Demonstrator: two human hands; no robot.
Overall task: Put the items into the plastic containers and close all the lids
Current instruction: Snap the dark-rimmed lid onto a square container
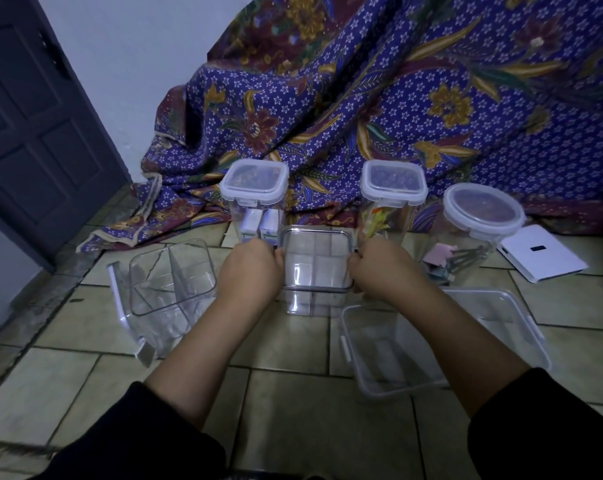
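A clear square container [315, 271] is held at its top edge on the tiled floor [293, 410]. The left hand [250, 268] is curled against its left side and the right hand [379, 268] against its right. A divided open container [172, 275] is seen just to its left.

Lidded containers [254, 188] crowding the rear

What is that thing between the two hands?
A clear square container sits between the left hand and right hand, both gripping its sides, in the head view.
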